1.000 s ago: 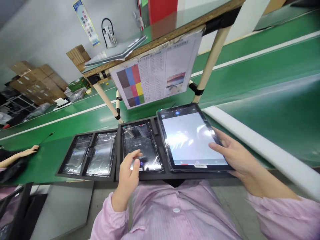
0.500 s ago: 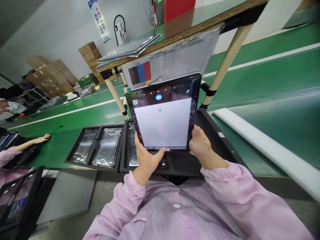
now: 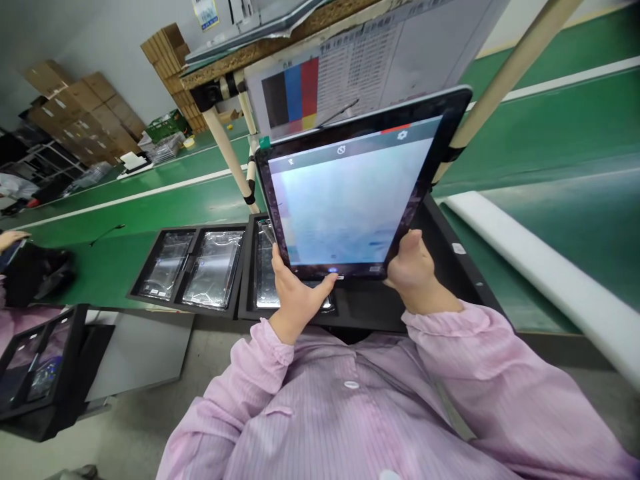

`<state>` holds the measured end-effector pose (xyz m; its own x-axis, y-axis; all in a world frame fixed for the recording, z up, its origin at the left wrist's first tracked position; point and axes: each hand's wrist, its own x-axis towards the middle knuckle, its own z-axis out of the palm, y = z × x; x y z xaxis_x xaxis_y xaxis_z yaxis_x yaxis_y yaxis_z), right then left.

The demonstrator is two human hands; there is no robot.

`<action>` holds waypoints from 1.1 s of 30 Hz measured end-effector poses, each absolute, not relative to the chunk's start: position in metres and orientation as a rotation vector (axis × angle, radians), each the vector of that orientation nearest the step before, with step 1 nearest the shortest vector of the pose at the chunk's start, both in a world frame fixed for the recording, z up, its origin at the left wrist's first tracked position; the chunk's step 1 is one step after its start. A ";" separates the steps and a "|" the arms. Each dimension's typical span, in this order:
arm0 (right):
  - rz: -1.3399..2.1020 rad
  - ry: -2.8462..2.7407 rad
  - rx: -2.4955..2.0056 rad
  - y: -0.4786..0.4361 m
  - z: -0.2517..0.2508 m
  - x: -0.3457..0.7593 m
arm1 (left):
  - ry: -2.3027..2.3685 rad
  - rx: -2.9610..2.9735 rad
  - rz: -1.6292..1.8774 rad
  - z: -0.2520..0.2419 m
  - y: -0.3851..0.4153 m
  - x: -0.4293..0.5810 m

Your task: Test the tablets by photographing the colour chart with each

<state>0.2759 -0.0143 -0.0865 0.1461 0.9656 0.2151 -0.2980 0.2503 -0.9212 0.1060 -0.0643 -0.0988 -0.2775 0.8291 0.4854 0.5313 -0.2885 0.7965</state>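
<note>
A black-framed tablet (image 3: 350,193) is held up in front of me, its lit screen pale blue-white with icons along the top. My left hand (image 3: 300,293) grips its lower left corner, the thumb lying on the bottom edge. My right hand (image 3: 413,270) holds the lower right corner, with the thumb at the side and the other fingers hidden behind. Below the tablet lies a black foam tray (image 3: 365,310), and a film-wrapped tablet (image 3: 265,280) sits in its left compartment, partly covered by the held one.
Another black tray (image 3: 187,263) with two wrapped tablets lies to the left. A white foam bar (image 3: 540,273) lies at the right. A shelf (image 3: 280,43) on pipe legs with a printed chart stands behind. A person's hand (image 3: 13,239) shows at far left.
The tablet appears larger and higher, tilted more to the right. Its screen has gone from a plain white area below a blue camera icon to a pale blue view with top icons.
</note>
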 end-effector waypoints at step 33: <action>0.962 -0.930 -0.646 -0.003 -0.094 0.270 | 1.805 1.913 1.672 -0.108 -0.062 0.106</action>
